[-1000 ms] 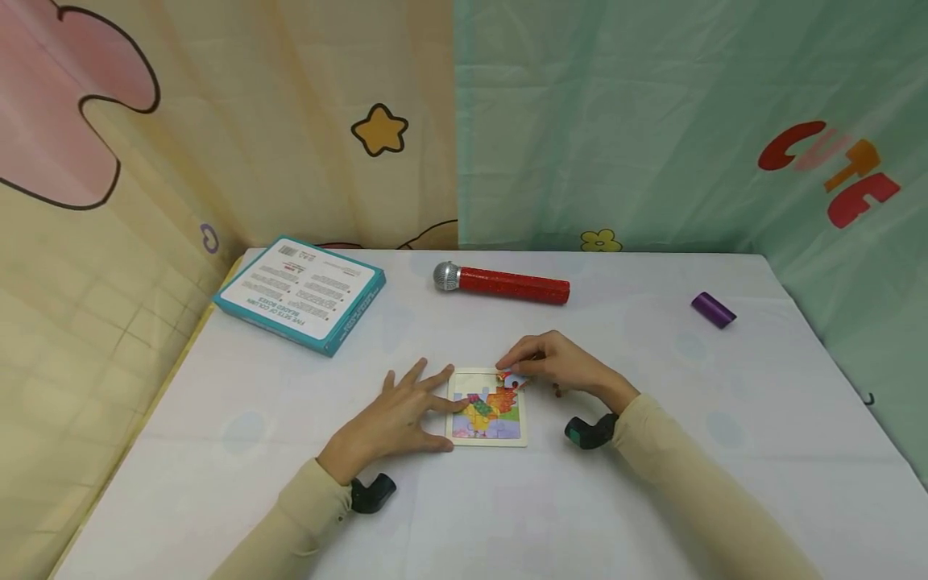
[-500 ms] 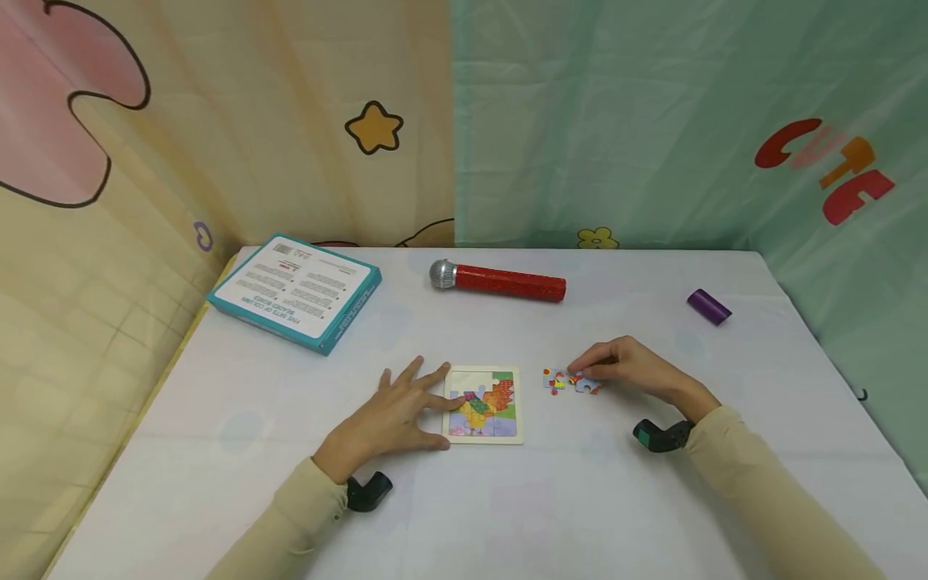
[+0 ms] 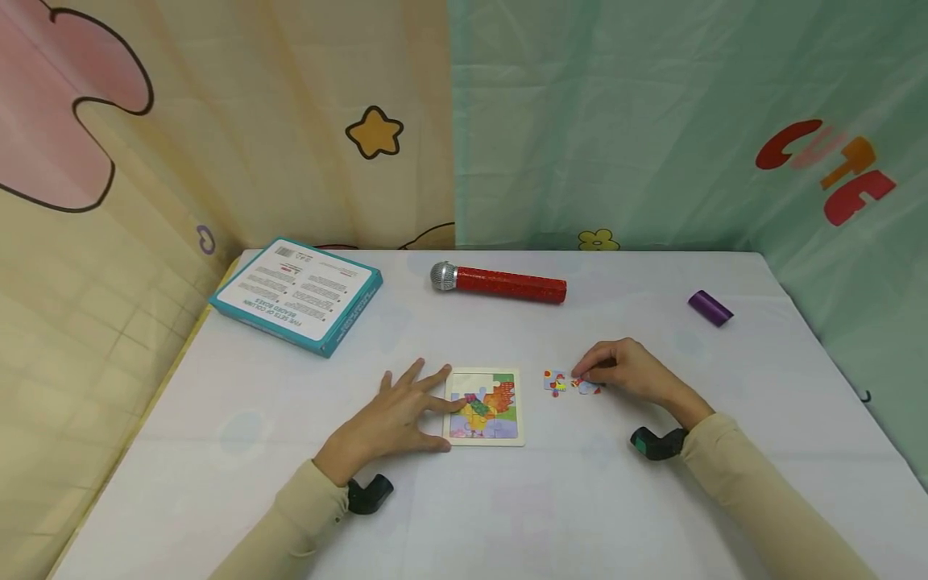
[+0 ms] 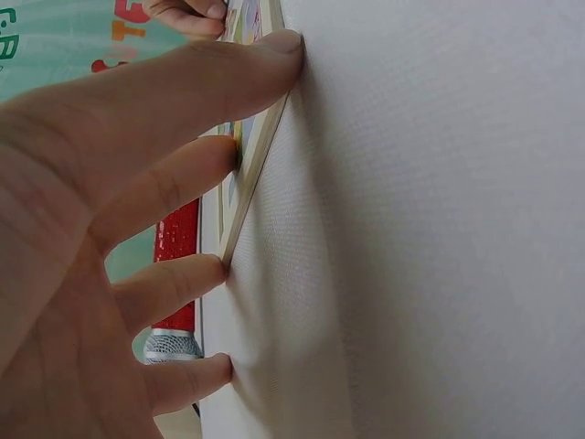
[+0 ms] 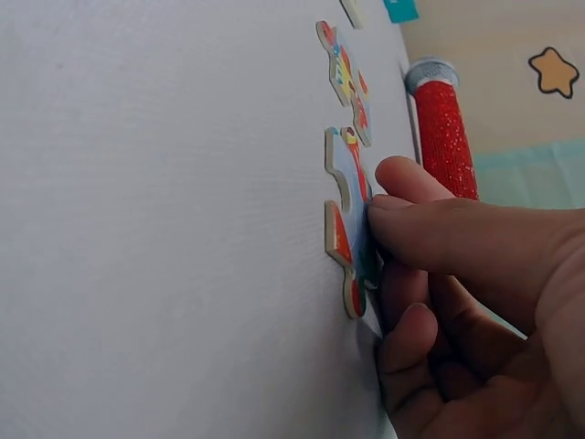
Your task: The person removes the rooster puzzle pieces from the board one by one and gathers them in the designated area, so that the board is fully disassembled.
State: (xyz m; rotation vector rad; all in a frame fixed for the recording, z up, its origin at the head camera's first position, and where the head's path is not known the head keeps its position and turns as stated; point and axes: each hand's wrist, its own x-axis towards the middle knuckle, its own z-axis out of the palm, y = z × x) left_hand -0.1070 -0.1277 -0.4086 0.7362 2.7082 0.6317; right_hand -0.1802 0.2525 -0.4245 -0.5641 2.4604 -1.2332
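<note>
Puzzle [image 3: 493, 412] mostly filled, bare patch [image 3: 470, 380] by the left hand [image 3: 395, 417], fingers splayed; right hand [image 3: 632, 374] pinching one piece [image 3: 589, 388], second piece [image 3: 555, 382] just past its fingertips, both still out.

Person's in long beige sleeves, L sleeve [image 3: 286, 519] & R sleeve [image 3: 761, 487] same plain fabric w/ soft creases, ending approx. at the wrists. L cuff has a tiny dk dot [image 3: 337, 519] (too sm. to ID). Each wrist carries a compact blk unit, bent elbow-like; R unit [image 3: 661, 444] shows a sm. green patch [image 3: 640, 443], L unit [image 3: 371, 494] looks all blk. L grip [image 3: 395, 415] & R grip [image 3: 627, 372] bare.
</note>
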